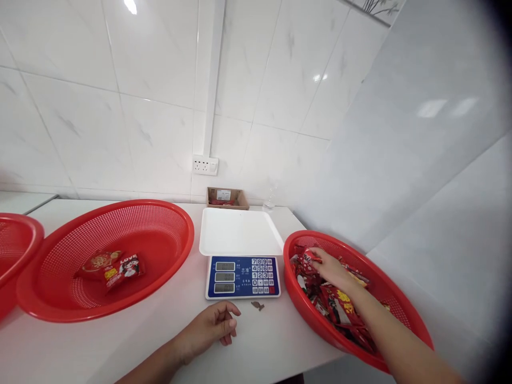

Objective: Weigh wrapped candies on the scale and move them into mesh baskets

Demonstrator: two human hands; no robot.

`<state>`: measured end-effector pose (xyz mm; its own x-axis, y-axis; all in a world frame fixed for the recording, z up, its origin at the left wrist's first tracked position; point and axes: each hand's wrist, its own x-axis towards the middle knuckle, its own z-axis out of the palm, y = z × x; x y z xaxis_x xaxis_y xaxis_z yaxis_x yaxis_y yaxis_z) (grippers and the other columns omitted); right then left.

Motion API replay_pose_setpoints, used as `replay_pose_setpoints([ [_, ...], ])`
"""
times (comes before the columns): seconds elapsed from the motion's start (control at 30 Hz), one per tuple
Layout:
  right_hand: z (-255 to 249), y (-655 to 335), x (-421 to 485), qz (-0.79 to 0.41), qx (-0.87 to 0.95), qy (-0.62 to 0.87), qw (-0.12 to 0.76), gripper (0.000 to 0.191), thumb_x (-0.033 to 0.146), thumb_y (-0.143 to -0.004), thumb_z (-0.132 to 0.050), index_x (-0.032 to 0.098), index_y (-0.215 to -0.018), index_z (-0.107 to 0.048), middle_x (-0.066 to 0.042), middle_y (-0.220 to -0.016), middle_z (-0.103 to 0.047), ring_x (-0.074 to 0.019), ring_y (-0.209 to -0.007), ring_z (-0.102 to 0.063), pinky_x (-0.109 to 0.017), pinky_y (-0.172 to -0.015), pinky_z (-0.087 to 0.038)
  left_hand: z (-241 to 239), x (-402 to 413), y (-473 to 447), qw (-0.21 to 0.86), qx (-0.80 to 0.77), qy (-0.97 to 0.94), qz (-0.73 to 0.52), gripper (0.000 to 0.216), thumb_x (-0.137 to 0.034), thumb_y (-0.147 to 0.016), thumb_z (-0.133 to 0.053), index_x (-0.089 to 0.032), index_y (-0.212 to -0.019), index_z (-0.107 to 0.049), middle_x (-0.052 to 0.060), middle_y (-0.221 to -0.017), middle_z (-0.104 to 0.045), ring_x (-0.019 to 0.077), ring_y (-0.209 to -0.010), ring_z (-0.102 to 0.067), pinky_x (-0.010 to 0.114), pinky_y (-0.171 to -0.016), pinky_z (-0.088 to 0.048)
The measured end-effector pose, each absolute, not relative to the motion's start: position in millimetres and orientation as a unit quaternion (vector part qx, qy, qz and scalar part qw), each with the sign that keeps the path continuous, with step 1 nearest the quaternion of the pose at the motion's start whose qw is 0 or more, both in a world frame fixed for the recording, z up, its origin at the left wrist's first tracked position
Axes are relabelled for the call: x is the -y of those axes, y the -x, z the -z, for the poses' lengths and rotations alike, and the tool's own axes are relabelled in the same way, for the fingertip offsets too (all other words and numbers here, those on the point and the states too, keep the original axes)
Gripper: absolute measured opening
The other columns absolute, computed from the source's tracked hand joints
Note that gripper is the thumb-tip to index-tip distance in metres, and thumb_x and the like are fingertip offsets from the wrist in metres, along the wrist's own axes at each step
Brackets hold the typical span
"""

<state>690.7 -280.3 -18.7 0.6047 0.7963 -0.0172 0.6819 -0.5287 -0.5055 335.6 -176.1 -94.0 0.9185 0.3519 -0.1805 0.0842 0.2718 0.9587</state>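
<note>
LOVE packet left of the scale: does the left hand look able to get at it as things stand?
Probably yes: the left hand appears to hold nothing, and the LOVE packet lies uncovered in its open-topped red basket, though the near rim likely must be cleared.

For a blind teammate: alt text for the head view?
A person's bare right hand grasps a shiny red packet in an oval, perforated red plastic basket of mixed packets. The left hand curls loosely in front of a blue-and-white digital scale. Left of the scale, a second oval red plastic basket holds a few red packets.
</note>
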Motion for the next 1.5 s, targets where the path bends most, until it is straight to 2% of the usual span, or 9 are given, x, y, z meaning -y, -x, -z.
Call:
replay_pose_setpoints([
  [0.13, 3.2, -692.8, 290.6, -0.18, 0.366, 0.86, 0.307, 0.038, 0.036, -0.085, -0.046, 0.015, -0.116, -0.053, -0.009, -0.096, -0.07, -0.0212, -0.08, -0.068, -0.033, -0.068, -0.053, 91.3, 179.4, -336.0, 0.779, -0.173, -0.599, -0.067, 0.05, -0.056, -0.071, -0.065, -0.016, -0.098, -0.052, -0.001, -0.075, -0.056, 0.0111, -0.063, -0.052, 0.027, -0.064, -0.04],
  [0.3, -13.3, -669.2, 295.0, -0.273, 0.269, 0.798, 0.465, 0.04, 0.033, -0.073, -0.064, 0.017, -0.11, -0.058, -0.008, -0.098, -0.07, -0.0221, -0.081, -0.068, -0.032, -0.07, -0.053, 90.0, 182.8, -336.3, 0.787, -0.164, -0.591, -0.063, 0.052, -0.056, -0.069, -0.066, -0.015, -0.097, -0.052, 0.0, -0.073, -0.056, 0.0108, -0.061, -0.051, 0.027, -0.063, -0.04],
  [0.5, -27.3, -602.9, 290.9, -0.326, 0.314, 0.739, 0.498, 0.056, 0.043, -0.07, -0.069, 0.02, -0.119, -0.055, -0.006, -0.097, -0.07, -0.0223, -0.086, -0.065, -0.033, -0.074, -0.051, 87.6, 181.1, -334.2, 0.801, -0.16, -0.569, -0.1, 0.052, -0.056, -0.07, -0.066, -0.015, -0.099, -0.052, 0.001, -0.073, -0.057, 0.0114, -0.061, -0.053, 0.028, -0.063, -0.041],
  [0.67, 2.2, -510.7, 284.3, -0.394, 0.474, 0.682, 0.394, 0.041, 0.038, -0.078, -0.058, 0.016, -0.112, -0.06, -0.002, -0.075, -0.068, -0.0189, -0.067, -0.061, -0.032, -0.064, -0.049, 86.7, 181.7, -333.2, 0.81, -0.137, -0.552, -0.141, 0.056, -0.059, -0.073, -0.061, -0.015, -0.107, -0.053, 0.005, -0.084, -0.059, 0.0133, -0.066, -0.057, 0.028, -0.061, -0.044],
  [0.8, 32.5, -464.8, 284.4, -0.397, 0.541, 0.634, 0.383, 0.036, 0.024, -0.08, -0.051, 0.021, -0.116, -0.058, -0.001, -0.079, -0.068, -0.0176, -0.071, -0.06, -0.029, -0.068, -0.047, 87.1, 182.3, -335.6, 0.793, -0.163, -0.569, -0.144, 0.053, -0.061, -0.073, -0.06, -0.013, -0.094, -0.058, 0.004, -0.073, -0.06, 0.0131, -0.059, -0.055, 0.025, -0.053, -0.042],
  [1.1, -18.6, -569.2, 311.8, -0.212, 0.448, 0.777, 0.389, 0.05, 0.047, -0.084, -0.046, 0.019, -0.125, -0.05, -0.006, -0.099, -0.067, -0.022, -0.094, -0.061, -0.035, -0.087, -0.045, 80.1, 176.9, -333.6, 0.834, -0.217, -0.48, -0.164, 0.043, -0.054, -0.074, -0.065, -0.014, -0.089, -0.059, 0.005, -0.078, -0.063, 0.0122, -0.066, -0.056, 0.022, -0.056, -0.041],
  [1.17, -21.0, -599.5, 310.6, -0.168, 0.443, 0.816, 0.331, 0.047, 0.043, -0.086, -0.043, 0.019, -0.126, -0.049, -0.008, -0.107, -0.066, -0.023, -0.099, -0.061, -0.037, -0.091, -0.043, 79.6, 176.6, -333.3, 0.837, -0.219, -0.476, -0.158, 0.042, -0.052, -0.073, -0.067, -0.014, -0.09, -0.06, 0.005, -0.078, -0.063, 0.0123, -0.066, -0.056, 0.022, -0.057, -0.042],
  [1.33, 2.3, -650.5, 292.7, -0.112, 0.515, 0.847, 0.061, 0.047, 0.022, -0.083, -0.046, 0.016, -0.129, -0.049, -0.011, -0.137, -0.047, -0.0231, -0.124, -0.044, -0.034, -0.102, -0.034, 83.5, 176.5, -333.9, 0.831, -0.214, -0.494, -0.137, 0.041, -0.049, -0.072, -0.069, -0.014, -0.09, -0.06, 0.005, -0.079, -0.063, 0.0122, -0.066, -0.056, 0.023, -0.058, -0.042],
  [1.5, 23.7, -666.3, 274.3, -0.095, 0.502, 0.859, -0.012, 0.049, 0.019, -0.085, -0.046, 0.016, -0.134, -0.045, -0.018, -0.137, -0.045, -0.0281, -0.121, -0.047, -0.039, -0.099, -0.036, 89.3, 175.9, -334.2, 0.817, -0.194, -0.528, -0.127, 0.037, -0.047, -0.074, -0.067, -0.014, -0.09, -0.06, 0.005, -0.08, -0.064, 0.0129, -0.068, -0.057, 0.023, -0.062, -0.041],
])
